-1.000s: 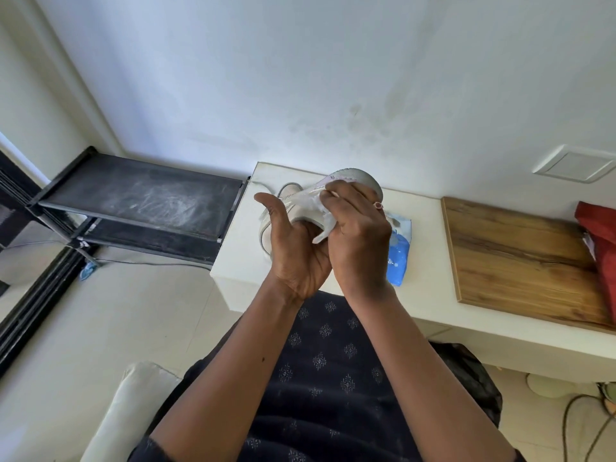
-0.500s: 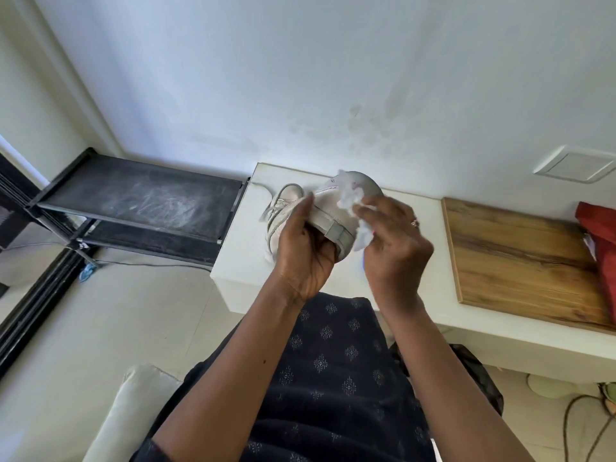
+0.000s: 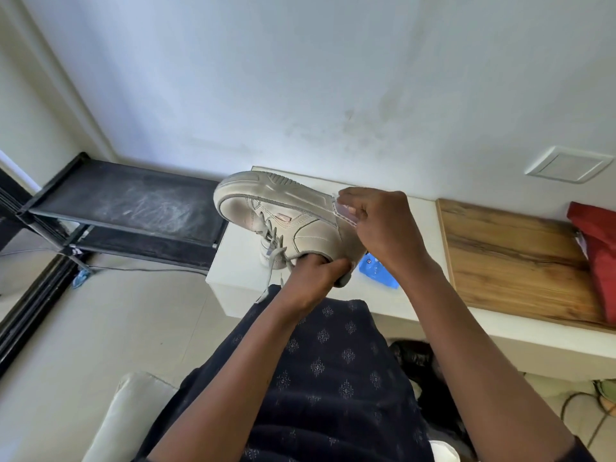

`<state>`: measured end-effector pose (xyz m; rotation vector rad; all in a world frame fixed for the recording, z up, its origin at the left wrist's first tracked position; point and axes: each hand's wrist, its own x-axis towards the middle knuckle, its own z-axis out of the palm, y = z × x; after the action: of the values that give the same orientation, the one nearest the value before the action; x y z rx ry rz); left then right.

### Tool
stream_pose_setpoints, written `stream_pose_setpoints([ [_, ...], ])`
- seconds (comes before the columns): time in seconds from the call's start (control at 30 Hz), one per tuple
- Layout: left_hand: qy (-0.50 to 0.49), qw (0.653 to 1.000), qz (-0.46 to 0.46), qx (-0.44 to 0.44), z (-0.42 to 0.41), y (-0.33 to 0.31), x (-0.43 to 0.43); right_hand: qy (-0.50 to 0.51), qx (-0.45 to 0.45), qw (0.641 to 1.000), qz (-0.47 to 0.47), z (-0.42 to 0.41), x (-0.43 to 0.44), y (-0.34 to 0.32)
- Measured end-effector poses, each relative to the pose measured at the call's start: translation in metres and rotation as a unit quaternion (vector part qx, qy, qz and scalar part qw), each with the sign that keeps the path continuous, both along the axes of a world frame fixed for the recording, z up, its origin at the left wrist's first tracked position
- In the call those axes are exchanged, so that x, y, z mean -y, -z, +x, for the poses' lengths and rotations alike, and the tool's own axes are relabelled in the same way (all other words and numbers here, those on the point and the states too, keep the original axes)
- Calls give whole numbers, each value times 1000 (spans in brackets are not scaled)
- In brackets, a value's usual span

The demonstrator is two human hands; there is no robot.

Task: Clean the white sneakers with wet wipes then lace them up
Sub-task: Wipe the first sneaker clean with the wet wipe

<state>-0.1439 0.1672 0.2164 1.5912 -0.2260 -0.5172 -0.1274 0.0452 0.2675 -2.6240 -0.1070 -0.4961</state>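
Risk, sneaker (image 3: pixel 300 228): I hold it in the air at centre frame with the sole turned up toward the wall, and only my left hand (image 3: pixel 310 278) carries it, by the heel opening; a hard rub on the sole edge could twist it out of that grip and drop it onto the white table (image 3: pixel 233 261) or past its near edge
Risk, laces (image 3: pixel 275 248): they hang loose toward my lap, lower centre; they could snag under my left wrist or drag through the grime I wipe off, which I would have to clean before lacing up
Risk, wet wipe (image 3: pixel 343 210): a thin, see-through piece folded over the sole rim; it may tear or slip from the pinch, and then my bare fingertips would smear the dirt
Where, sneaker: toe toward the upper left of the frame, heel to the right; it sits between my two hands, touching both, above the table's left end
Where, other sneaker (image 3: pixel 266 256): a white piece just below the held one, behind the laces, seems to be its mate on the table; mostly hidden
Left hand: clenched round the heel collar, fingers tucked into the opening, just below centre
Right hand (image 3: pixel 386 228): pinching the wipe against the sole edge at the heel end, right of centre
Where, wipes pack (image 3: pixel 380 273): blue, on the table just under my right wrist
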Motion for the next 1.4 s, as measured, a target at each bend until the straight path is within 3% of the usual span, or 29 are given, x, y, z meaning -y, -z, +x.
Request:
stream_pose_setpoints([
  [0.1, -5, 1000, 18, 1, 2, 2, -1, -1, 39, 998, 40, 3, -7, -5],
  [0.27, 5, 999, -33, 27, -2, 1, 9, -44, 82, 994, 56, 15, -27, -7],
  [0.4, -49, 994, -97, 6, 4, 2, 9, -41, -17, 997, 62, 23, -18, -9],
  [0.5, -58, 994, -88, 8, 6, 5, 5, -95, -70, 990, 76, 22, -12, -12],
  [0.73, -51, 992, -114, -3, 12, 10, 13, -118, 23, 991, -61, 39, -3, -7],
  [1.03, -144, 948, -275, -71, 39, 4, 8, -69, 159, 985, -23, 14, 31, 9],
  [1.27, -144, 963, -221, -53, 46, 2, 0, 19, 184, 980, 66, 20, 3, 20],
  [1.4, -96, 983, -158, -5, 37, 10, 5, 47, 95, 992, 67, 38, -15, 10],
])
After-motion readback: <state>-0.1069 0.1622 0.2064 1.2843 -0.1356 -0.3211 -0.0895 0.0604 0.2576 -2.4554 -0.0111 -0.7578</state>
